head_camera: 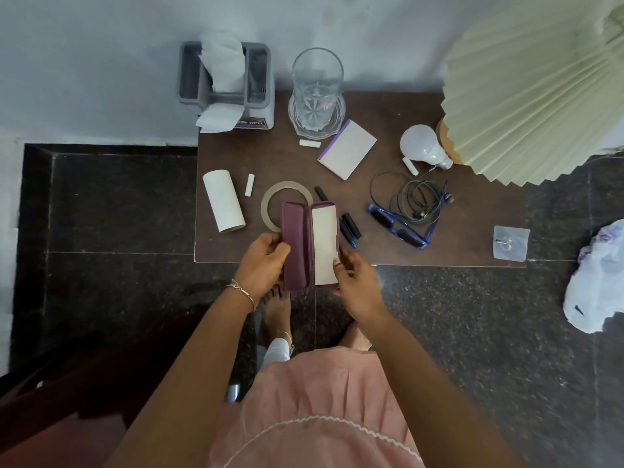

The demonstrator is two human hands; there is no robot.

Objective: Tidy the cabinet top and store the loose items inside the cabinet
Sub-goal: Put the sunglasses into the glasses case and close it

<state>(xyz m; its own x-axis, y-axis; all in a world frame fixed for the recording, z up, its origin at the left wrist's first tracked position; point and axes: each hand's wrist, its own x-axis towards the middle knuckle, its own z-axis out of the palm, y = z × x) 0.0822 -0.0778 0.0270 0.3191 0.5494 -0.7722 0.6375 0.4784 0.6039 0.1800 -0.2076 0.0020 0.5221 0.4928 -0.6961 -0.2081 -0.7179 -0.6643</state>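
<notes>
Two grips grasp the open purple case (299,244) over the desk (456,238) edge: left grip (265,261) the plain half, right grip (358,285) the white-lined half.

A home room: bedside cabinet (422,251) with pleated lamp (526,89), tissue holder (224,86), stone floor (118,204).

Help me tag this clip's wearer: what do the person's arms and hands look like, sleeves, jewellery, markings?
Both arms are bare, with no sleeves in view. The left hand has a thin metal bracelet at its wrist. The right hand and its wrist show no bracelet or watch. No gloves or markings; any rings are too small to tell.
</notes>
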